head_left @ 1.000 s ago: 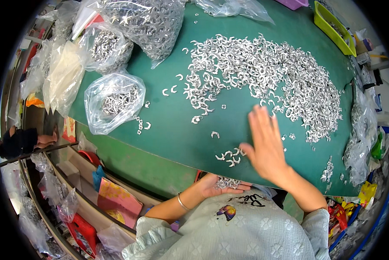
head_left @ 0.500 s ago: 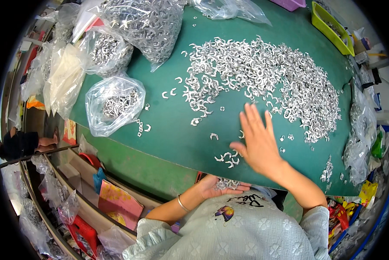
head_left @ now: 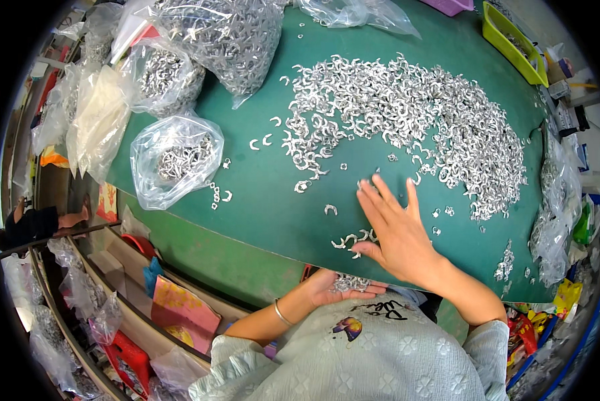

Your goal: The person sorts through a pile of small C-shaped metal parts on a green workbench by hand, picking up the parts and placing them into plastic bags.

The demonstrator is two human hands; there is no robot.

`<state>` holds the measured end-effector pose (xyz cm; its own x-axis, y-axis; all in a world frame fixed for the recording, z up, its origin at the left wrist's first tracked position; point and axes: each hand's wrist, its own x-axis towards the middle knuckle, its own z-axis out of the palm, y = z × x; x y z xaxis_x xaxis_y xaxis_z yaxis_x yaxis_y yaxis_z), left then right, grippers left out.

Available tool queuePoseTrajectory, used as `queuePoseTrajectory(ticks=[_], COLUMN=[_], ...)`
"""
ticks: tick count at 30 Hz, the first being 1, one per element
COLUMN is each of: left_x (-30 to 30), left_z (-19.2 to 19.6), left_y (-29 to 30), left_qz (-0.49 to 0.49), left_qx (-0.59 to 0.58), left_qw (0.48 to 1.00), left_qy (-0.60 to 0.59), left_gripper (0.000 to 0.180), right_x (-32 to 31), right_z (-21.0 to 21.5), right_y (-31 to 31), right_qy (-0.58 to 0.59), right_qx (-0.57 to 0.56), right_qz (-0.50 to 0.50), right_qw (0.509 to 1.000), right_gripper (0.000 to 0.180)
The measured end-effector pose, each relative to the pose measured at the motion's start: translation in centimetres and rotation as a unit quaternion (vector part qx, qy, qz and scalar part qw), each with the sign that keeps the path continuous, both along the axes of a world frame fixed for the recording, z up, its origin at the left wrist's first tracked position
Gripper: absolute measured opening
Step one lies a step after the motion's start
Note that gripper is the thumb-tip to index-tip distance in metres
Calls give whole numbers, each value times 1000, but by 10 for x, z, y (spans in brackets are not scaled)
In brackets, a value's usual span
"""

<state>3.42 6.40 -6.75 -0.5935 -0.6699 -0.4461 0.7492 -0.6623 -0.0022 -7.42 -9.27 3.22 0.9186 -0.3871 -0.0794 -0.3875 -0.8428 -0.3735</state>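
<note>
Green tabletop (head_left: 260, 200) fills our view. Nearest us, our left hand (head_left: 336, 286) waits cupped, palm up, below the near edge, holding a few metal clips. Our right hand (head_left: 396, 234) lies flat, fingers (head_left: 380, 200) spread, gripping nothing; loose clips (head_left: 353, 242) touch its thumb side, toward the cupped palm. Main clip heap (head_left: 407, 113) lies beyond the fingertips.

A single head-worn fisheye camera is looking steeply down from close above the green desk (head_left: 260, 200), facing away from the person's chest.
</note>
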Motion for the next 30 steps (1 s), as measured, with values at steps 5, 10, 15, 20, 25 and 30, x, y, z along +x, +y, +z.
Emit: queuePoseTrajectory(ticks=[5,10,15,20,25,30], left_x=[0,1,2,1,0,-1], left_z=[-1,22,4,-1,0,-3], left_y=[2,-7,0,0,-1,1], left_qz=[-1,19,7,4,11,21], left_qx=[-3,50,21,28,12,11], left_qw=[1000,996,1000,1000,1000,999], left_qy=[-8,-70,-6,9,10,28], left_gripper=[73,72,71,72,70,68], right_x=[-2,-11,-2,-11,-44,-28], right_z=[0,-4,1,-5,6,1], right_y=[-6,22,-3,-23,-7,4], right_qy=[-17,34,2,29,119,32], right_qx=[-5,51,17,-14,-65,1], right_qz=[-12,48,27,12,-48,57], right_qw=[1000,997,999,999,990,998], right_gripper=[81,87,80,73,78,83])
